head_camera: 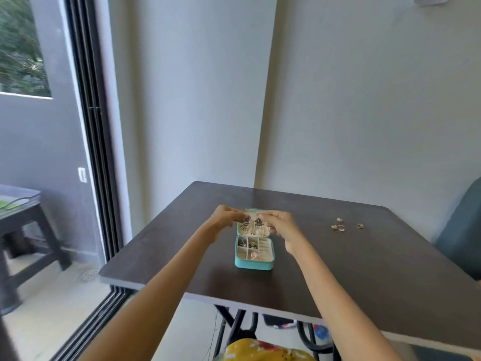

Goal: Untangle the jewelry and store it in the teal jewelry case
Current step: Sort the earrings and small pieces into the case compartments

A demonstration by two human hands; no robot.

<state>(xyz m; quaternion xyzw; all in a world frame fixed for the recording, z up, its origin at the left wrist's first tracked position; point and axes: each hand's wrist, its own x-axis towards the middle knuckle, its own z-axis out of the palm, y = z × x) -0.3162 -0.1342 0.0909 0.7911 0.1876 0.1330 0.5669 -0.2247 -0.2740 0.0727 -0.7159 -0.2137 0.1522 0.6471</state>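
Both hands are up over the open lid of the teal jewelry case [254,264], which sits mid-worktop [182,256]. The left hand [223,218] pinches one dark dangling earring [245,224]; the right hand [279,223] pinches a second [258,222]. If the two earrings snag each other or slip, I'd expect them to drop into the wrong compartment. A tug could also shift the light case. Four small gold rings [341,227] lie well apart to the right. The case count is one, with several filled compartments.
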